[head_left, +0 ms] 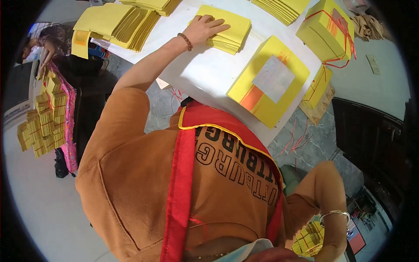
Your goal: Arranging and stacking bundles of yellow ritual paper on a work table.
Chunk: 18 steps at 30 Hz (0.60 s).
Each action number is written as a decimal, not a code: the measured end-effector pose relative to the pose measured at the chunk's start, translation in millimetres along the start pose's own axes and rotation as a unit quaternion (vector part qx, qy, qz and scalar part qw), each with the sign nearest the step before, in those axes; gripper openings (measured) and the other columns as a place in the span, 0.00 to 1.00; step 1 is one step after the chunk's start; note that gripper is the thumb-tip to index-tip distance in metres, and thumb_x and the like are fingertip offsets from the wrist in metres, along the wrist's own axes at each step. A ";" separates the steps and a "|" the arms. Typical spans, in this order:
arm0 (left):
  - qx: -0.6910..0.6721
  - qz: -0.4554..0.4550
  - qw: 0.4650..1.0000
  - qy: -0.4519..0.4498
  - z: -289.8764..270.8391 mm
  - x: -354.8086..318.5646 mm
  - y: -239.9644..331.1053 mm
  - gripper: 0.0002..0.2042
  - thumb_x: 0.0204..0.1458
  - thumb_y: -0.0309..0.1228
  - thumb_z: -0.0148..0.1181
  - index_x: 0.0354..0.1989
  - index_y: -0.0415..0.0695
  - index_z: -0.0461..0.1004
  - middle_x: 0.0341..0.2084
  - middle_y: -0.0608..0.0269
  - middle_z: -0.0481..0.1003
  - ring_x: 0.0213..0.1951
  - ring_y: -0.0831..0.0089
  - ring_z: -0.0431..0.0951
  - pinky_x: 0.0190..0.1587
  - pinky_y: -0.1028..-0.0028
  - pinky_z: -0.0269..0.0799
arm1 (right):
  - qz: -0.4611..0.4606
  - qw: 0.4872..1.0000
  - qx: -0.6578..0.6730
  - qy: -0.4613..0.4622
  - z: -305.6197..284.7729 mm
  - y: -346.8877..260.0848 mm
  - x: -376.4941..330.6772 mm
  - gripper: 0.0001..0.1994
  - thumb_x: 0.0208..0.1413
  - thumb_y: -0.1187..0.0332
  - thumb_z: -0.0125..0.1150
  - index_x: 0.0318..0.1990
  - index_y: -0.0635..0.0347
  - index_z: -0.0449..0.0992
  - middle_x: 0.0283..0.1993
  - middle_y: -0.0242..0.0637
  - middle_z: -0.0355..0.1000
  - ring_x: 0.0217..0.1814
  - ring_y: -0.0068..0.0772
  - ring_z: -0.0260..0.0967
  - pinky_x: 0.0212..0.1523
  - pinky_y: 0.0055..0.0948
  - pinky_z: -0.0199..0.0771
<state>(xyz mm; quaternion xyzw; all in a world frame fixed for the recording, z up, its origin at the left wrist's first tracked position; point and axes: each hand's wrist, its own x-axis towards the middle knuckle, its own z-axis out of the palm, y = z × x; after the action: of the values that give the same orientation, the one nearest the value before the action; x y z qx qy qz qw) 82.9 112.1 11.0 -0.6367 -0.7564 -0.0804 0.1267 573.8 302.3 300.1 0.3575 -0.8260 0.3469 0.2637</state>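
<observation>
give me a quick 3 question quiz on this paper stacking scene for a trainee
1. True or false: the left hand lies flat on a small stack of yellow sheets on the white table.
2. What is tied round the yellow bundle at the table's far right? A) red string B) blue tape C) a metal clip
3. What does the right hand, low by the person's side, have against it?

Key
1. True; the fingers are spread over the top sheet.
2. A
3. A yellow paper bundle; the hand itself is mostly cut off, so the grip cannot be judged.
</observation>
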 end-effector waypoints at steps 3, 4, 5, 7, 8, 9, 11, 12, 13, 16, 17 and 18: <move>0.016 0.021 1.000 -0.008 -2.8 1.9 -4.2 0.29 0.45 0.27 0.54 0.60 0.61 0.60 0.55 0.70 0.65 0.50 0.64 0.68 0.51 0.63 0.61 | -0.028 0.999 -0.013 0.019 7.8 -12.6 0.6 0.11 0.53 0.71 0.48 0.41 0.64 0.73 0.37 0.41 0.73 0.37 0.33 0.71 0.43 0.37 0.71; 0.019 0.021 0.999 -0.042 -5.3 3.1 -4.8 0.30 0.45 0.29 0.55 0.61 0.61 0.58 0.57 0.68 0.63 0.52 0.63 0.66 0.52 0.62 0.60 | -0.036 0.999 -0.020 0.021 11.4 -11.2 3.7 0.12 0.53 0.71 0.47 0.41 0.65 0.73 0.38 0.41 0.73 0.37 0.34 0.71 0.43 0.37 0.71; 0.022 0.021 0.997 -0.075 -7.6 4.5 -5.1 0.31 0.45 0.31 0.55 0.62 0.61 0.56 0.59 0.67 0.61 0.53 0.62 0.64 0.53 0.60 0.59 | -0.044 0.998 -0.027 0.023 13.7 -15.4 10.2 0.12 0.53 0.71 0.47 0.41 0.65 0.73 0.38 0.42 0.73 0.38 0.34 0.71 0.43 0.37 0.71; 0.007 0.004 0.994 -0.108 -14.3 6.6 0.7 0.32 0.47 0.34 0.56 0.63 0.61 0.54 0.60 0.66 0.58 0.55 0.60 0.62 0.54 0.59 0.57 | -0.059 0.997 -0.042 0.025 22.5 -18.8 33.1 0.12 0.54 0.71 0.46 0.41 0.66 0.73 0.39 0.42 0.73 0.38 0.35 0.71 0.43 0.37 0.71; -0.006 -0.017 0.990 -0.143 -15.7 6.0 3.3 0.32 0.48 0.38 0.56 0.64 0.61 0.52 0.62 0.65 0.55 0.57 0.59 0.60 0.55 0.57 0.55 | -0.067 0.996 -0.048 0.025 29.0 -16.0 37.6 0.13 0.54 0.71 0.45 0.42 0.67 0.73 0.39 0.43 0.73 0.39 0.35 0.71 0.43 0.37 0.71; -0.004 -0.029 0.989 -0.146 -16.1 -5.1 2.6 0.32 0.48 0.38 0.56 0.64 0.61 0.52 0.62 0.65 0.55 0.57 0.59 0.60 0.55 0.57 0.55 | -0.085 0.995 -0.043 0.025 30.5 -20.0 43.2 0.13 0.54 0.71 0.45 0.42 0.67 0.72 0.40 0.43 0.73 0.39 0.35 0.71 0.43 0.37 0.71; -0.047 -0.034 0.995 -0.086 -7.5 -9.7 3.6 0.34 0.48 0.46 0.56 0.64 0.60 0.51 0.63 0.63 0.53 0.59 0.57 0.57 0.56 0.54 0.52 | -0.106 0.993 -0.053 0.027 41.7 -21.5 59.2 0.13 0.55 0.71 0.44 0.42 0.68 0.72 0.40 0.44 0.72 0.40 0.36 0.71 0.43 0.37 0.71; -0.050 -0.036 0.994 -0.085 -2.6 -11.1 0.3 0.34 0.48 0.46 0.56 0.64 0.60 0.51 0.63 0.63 0.53 0.59 0.57 0.57 0.56 0.54 0.52 | -0.115 0.991 -0.058 0.025 53.4 -21.5 76.1 0.14 0.55 0.71 0.43 0.42 0.68 0.72 0.41 0.44 0.72 0.40 0.36 0.71 0.43 0.37 0.71; -0.031 -0.021 0.996 -0.081 -5.2 -4.2 1.5 0.33 0.49 0.49 0.54 0.64 0.61 0.52 0.62 0.65 0.55 0.58 0.58 0.59 0.55 0.56 0.55 | -0.125 0.989 -0.074 0.030 57.9 -14.9 79.9 0.14 0.55 0.71 0.43 0.43 0.69 0.72 0.41 0.44 0.72 0.41 0.37 0.71 0.43 0.37 0.72; -0.022 0.004 0.996 -0.087 -16.1 7.9 -3.6 0.32 0.48 0.53 0.53 0.63 0.63 0.53 0.61 0.68 0.57 0.57 0.60 0.61 0.53 0.58 0.57 | -0.158 0.982 -0.100 0.036 65.3 -18.3 101.2 0.15 0.56 0.70 0.41 0.43 0.70 0.71 0.42 0.45 0.72 0.42 0.38 0.70 0.43 0.37 0.72; -0.031 0.016 0.995 -0.098 -20.1 11.7 -5.6 0.33 0.47 0.54 0.54 0.63 0.64 0.54 0.60 0.69 0.58 0.56 0.61 0.61 0.53 0.59 0.58 | -0.169 0.979 -0.107 0.038 73.7 -14.3 102.8 0.15 0.56 0.70 0.41 0.43 0.71 0.71 0.42 0.46 0.72 0.42 0.38 0.70 0.43 0.38 0.72; -0.035 0.005 0.995 -0.098 -17.9 3.2 -9.1 0.33 0.47 0.54 0.54 0.63 0.64 0.54 0.60 0.69 0.58 0.56 0.61 0.61 0.53 0.59 0.58 | -0.181 0.978 -0.102 0.033 71.5 -22.4 107.1 0.15 0.56 0.70 0.40 0.44 0.71 0.71 0.43 0.46 0.72 0.43 0.38 0.70 0.44 0.38 0.72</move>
<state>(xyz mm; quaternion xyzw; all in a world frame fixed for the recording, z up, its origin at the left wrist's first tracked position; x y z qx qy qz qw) 75.0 108.4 29.3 -0.6492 -0.7588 -0.0437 0.0300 512.9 193.0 337.6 0.4608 -0.7696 0.2188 0.3842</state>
